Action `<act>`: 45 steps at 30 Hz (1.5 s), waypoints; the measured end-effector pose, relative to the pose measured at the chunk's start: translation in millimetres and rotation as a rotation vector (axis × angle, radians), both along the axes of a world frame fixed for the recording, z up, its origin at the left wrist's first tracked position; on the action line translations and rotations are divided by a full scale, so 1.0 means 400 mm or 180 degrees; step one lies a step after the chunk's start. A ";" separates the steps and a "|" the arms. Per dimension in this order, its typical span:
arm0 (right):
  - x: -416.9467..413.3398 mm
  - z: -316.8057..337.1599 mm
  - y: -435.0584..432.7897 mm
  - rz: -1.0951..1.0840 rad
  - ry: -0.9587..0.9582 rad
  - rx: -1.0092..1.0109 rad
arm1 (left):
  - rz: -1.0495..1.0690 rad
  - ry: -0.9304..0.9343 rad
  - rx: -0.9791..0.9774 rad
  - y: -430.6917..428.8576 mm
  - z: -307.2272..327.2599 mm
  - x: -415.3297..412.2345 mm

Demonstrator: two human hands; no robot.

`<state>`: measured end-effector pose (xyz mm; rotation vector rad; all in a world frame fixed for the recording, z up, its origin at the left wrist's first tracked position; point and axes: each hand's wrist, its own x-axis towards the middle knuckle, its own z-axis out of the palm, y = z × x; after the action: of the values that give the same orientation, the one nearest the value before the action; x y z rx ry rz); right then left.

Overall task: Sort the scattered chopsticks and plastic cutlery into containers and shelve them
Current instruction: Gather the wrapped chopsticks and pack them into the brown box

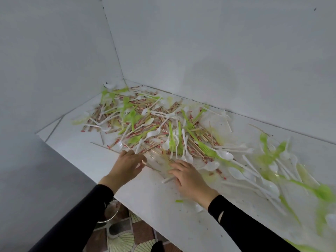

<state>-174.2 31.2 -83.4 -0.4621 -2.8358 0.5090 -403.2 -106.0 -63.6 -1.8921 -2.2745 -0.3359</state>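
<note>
Chopsticks (152, 147) and plastic cutlery (225, 155) heaped on tabletop (145, 197), just far of both hands. I read left hand (127, 165) loosely open, right hand (190, 177) flat, neither gripping anything. Long chopstick (105, 147) lies crosswise under left fingers (140, 157).

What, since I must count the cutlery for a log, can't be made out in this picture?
Head view only.
Green and white cutlery at the right: smeared by motion blur, uncountable.
Chopsticks low in the pile: covered by forks and spoons.
Left hand: fingers blurred, so a pinch on the thin stick is unclear.
Table: right end cut off by the frame edge.
</note>
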 end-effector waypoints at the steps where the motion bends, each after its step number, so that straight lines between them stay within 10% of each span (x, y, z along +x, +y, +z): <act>1: -0.022 0.000 0.000 0.0095 -0.0154 -0.0005 | -0.0030 0.0060 -0.0012 0.001 -0.008 -0.012; 8: -0.039 0.000 0.029 0.0034 -0.0654 0.0002 | -0.0340 0.0545 -0.0065 0.028 -0.071 -0.068; 24: 0.151 -0.023 0.096 -0.2291 0.0242 0.0940 | -0.1523 0.0597 0.0361 0.142 -0.099 -0.090; 28: 0.085 -0.009 0.071 -0.1945 0.0501 0.0885 | -0.1549 0.0404 0.0345 0.168 -0.106 -0.103; 37: -0.095 -0.011 0.029 -0.0819 -0.0359 -0.0110 | -0.1011 -0.1223 0.0810 0.224 0.037 -0.118; 45: -0.157 -0.035 0.060 -0.1057 -0.0784 0.1106 | -0.0488 -0.3373 0.1402 0.234 0.167 -0.086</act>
<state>-236.9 55.3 -97.5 -0.9530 -2.8958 -0.1106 -437.4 -12.3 3.3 -1.8361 -2.1840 -2.0647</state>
